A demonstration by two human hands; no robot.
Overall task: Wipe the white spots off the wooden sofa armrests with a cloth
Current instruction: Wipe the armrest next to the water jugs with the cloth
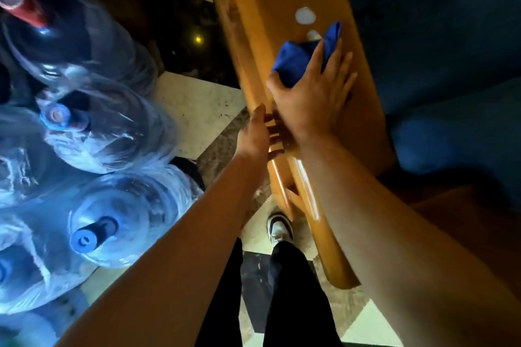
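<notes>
Wiping under way on wooden armrest. Right hand pressing bunched blue cloth flat, thumb curled round it, at nearest white spot. Left hand gripping armrest edge. Three white spots ahead; next, likely push cloth forward.
</notes>
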